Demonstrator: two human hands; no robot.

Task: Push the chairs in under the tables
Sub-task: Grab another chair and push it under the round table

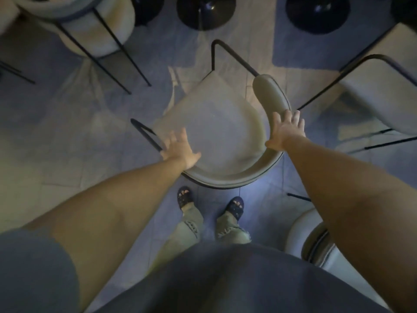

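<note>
A beige padded chair with a curved backrest and thin black legs stands straight below me, its seat facing away. My left hand lies over the left end of the backrest with the fingers spread. Flat on the right side of the backrest is my right hand, thumb on the inner side and fingers stretched out. Neither hand is curled around the chair. Two black round table bases stand on the floor beyond the chair.
Another beige chair stands at the top left, one close on the right, and a third at the lower right by my arm. My sandalled feet are just behind the backrest on the tiled floor.
</note>
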